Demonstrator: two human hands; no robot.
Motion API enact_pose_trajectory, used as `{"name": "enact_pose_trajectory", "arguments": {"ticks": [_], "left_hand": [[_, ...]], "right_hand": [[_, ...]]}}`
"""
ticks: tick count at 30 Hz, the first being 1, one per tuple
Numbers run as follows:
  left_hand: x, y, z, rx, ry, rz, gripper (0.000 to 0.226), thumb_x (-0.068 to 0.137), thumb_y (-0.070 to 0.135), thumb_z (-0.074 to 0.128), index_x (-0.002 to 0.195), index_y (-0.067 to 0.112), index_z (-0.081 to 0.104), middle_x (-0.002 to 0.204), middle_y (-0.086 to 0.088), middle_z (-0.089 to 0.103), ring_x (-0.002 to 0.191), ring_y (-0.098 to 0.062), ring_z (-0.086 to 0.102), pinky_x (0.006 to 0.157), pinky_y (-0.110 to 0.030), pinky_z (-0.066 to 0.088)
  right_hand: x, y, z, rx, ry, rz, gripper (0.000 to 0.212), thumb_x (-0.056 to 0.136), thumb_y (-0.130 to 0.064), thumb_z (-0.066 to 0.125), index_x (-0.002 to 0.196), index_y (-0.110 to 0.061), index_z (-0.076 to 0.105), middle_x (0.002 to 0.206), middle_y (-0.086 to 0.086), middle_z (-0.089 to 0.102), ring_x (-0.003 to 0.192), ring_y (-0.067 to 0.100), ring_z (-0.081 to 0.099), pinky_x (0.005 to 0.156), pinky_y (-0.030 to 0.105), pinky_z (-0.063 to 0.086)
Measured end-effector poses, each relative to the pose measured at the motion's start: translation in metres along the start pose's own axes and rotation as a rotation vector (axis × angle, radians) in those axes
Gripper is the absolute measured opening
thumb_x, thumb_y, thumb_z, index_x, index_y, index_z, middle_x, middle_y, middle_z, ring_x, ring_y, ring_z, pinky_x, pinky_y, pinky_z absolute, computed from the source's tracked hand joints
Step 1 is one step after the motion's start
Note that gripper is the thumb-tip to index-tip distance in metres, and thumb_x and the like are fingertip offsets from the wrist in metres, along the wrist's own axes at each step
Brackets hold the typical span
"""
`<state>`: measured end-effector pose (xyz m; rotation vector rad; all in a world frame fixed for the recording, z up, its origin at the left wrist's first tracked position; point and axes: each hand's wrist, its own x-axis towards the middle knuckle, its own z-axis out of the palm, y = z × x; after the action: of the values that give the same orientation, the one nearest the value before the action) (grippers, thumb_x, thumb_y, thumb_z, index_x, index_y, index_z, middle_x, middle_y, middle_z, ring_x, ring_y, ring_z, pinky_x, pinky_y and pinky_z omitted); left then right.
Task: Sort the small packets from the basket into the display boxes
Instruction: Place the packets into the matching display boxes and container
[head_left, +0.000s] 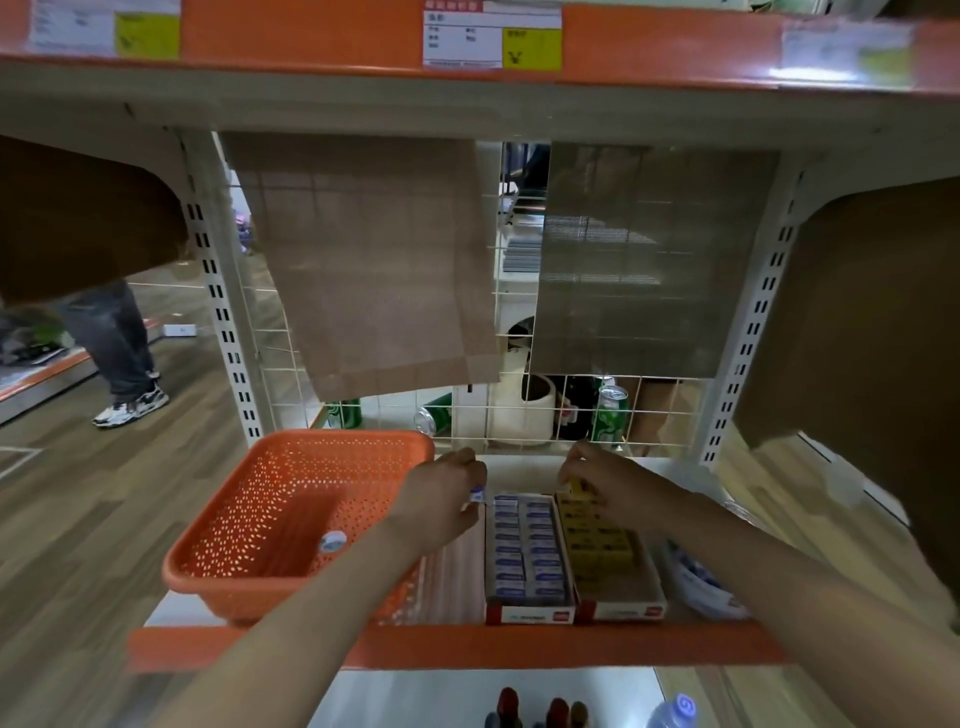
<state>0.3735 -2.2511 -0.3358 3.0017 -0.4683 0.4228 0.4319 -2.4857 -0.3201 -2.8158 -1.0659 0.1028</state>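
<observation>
Our left hand (441, 499) pinches a blue packet (477, 494), our right hand (608, 483) a yellow packet (575, 487). Both seem light and stiff; grip the edges.

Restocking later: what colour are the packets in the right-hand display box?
The packets are yellow; the head view shows them.

Orange perforated basket (234, 499), upright. To its right, 2 display boxes side by side: left box (530, 614) holds blue-white packets (527, 551), right box (621, 612) yellow packets (602, 545).
</observation>
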Motion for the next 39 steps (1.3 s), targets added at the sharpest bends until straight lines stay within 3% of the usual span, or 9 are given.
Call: {"name": "enact_pose_trajectory", "arguments": {"ticks": [4, 10, 16, 21, 23, 25, 27, 36, 39], "left_hand": [[-0.003, -0.002, 0.003, -0.033, -0.012, -0.004, 0.026, 0.087, 0.022, 0.053, 0.113, 0.018, 0.056, 0.115, 0.002, 0.052, 0.101, -0.016, 0.055, 0.071, -0.023, 0.041], [-0.005, 0.001, 0.007, -0.08, -0.015, -0.013, 0.027, 0.088, 0.022, 0.053, 0.115, 0.019, 0.056, 0.114, 0.003, 0.053, 0.1, -0.015, 0.055, 0.068, -0.021, 0.039], [-0.005, 0.008, 0.012, -0.114, -0.038, 0.003, 0.026, 0.089, 0.023, 0.052, 0.114, 0.017, 0.057, 0.111, 0.001, 0.052, 0.102, -0.015, 0.054, 0.068, -0.023, 0.039], [-0.006, 0.011, 0.016, -0.15, -0.057, 0.013, 0.027, 0.09, 0.022, 0.053, 0.116, 0.016, 0.057, 0.112, 0.0, 0.051, 0.101, -0.015, 0.055, 0.07, -0.024, 0.042], [-0.006, 0.011, 0.018, -0.175, -0.059, 0.013, 0.026, 0.09, 0.022, 0.054, 0.115, 0.015, 0.057, 0.112, 0.0, 0.051, 0.098, -0.016, 0.057, 0.067, -0.022, 0.04], [-0.006, 0.011, 0.021, -0.202, -0.059, 0.014, 0.025, 0.091, 0.021, 0.054, 0.115, 0.014, 0.057, 0.112, 0.0, 0.052, 0.096, -0.017, 0.058, 0.068, -0.021, 0.039], [-0.005, 0.011, 0.023, -0.213, -0.06, 0.012, 0.024, 0.091, 0.02, 0.054, 0.114, 0.014, 0.057, 0.112, 0.001, 0.051, 0.096, -0.017, 0.058, 0.069, -0.021, 0.04], [-0.006, 0.008, 0.035, -0.248, -0.084, 0.017, 0.027, 0.091, 0.02, 0.054, 0.118, 0.016, 0.057, 0.114, 0.0, 0.052, 0.099, -0.016, 0.058, 0.078, -0.026, 0.049], [-0.006, 0.01, 0.038, -0.246, -0.079, 0.024, 0.027, 0.092, 0.021, 0.053, 0.119, 0.017, 0.056, 0.116, 0.002, 0.052, 0.101, -0.014, 0.057, 0.075, -0.018, 0.043]], "right_hand": [[-0.004, 0.003, 0.004, -0.101, -0.03, 0.026, 0.034, 0.091, -0.002, 0.048, 0.123, -0.013, 0.055, 0.121, 0.004, 0.04, 0.086, 0.02, 0.053, 0.071, 0.03, 0.043], [-0.01, 0.013, 0.007, -0.205, -0.092, 0.067, 0.03, 0.092, -0.022, 0.057, 0.119, -0.01, 0.058, 0.104, 0.002, 0.039, 0.091, 0.017, 0.05, 0.074, 0.028, 0.039], [-0.02, 0.021, 0.017, -0.12, -0.066, 0.144, 0.033, 0.091, -0.022, 0.06, 0.121, -0.01, 0.059, 0.121, 0.005, 0.05, 0.107, 0.02, 0.053, 0.084, 0.023, 0.04], [-0.031, 0.016, 0.028, 0.011, -0.126, 0.204, 0.011, 0.093, -0.02, 0.058, 0.104, -0.02, 0.058, 0.078, -0.012, 0.046, 0.085, 0.004, 0.053, 0.057, 0.007, 0.032], [-0.034, 0.015, 0.036, 0.061, -0.11, 0.214, 0.014, 0.089, -0.021, 0.064, 0.101, -0.013, 0.063, 0.088, -0.012, 0.058, 0.083, 0.002, 0.056, 0.067, 0.008, 0.043], [-0.035, 0.013, 0.043, 0.115, -0.105, 0.223, 0.016, 0.087, -0.019, 0.065, 0.1, -0.009, 0.064, 0.102, -0.004, 0.066, 0.092, 0.008, 0.063, 0.082, 0.022, 0.053], [-0.033, 0.012, 0.051, 0.11, -0.11, 0.203, 0.014, 0.088, -0.021, 0.064, 0.098, -0.011, 0.063, 0.101, -0.001, 0.068, 0.092, 0.011, 0.064, 0.084, 0.029, 0.055], [-0.029, 0.013, 0.067, 0.109, -0.046, 0.224, 0.019, 0.085, -0.009, 0.063, 0.103, -0.014, 0.06, 0.107, -0.006, 0.062, 0.1, 0.008, 0.061, 0.083, 0.017, 0.05], [-0.027, 0.012, 0.076, 0.095, -0.038, 0.21, 0.012, 0.086, -0.011, 0.063, 0.096, -0.018, 0.06, 0.101, -0.004, 0.064, 0.093, 0.008, 0.063, 0.077, 0.016, 0.049]]}}
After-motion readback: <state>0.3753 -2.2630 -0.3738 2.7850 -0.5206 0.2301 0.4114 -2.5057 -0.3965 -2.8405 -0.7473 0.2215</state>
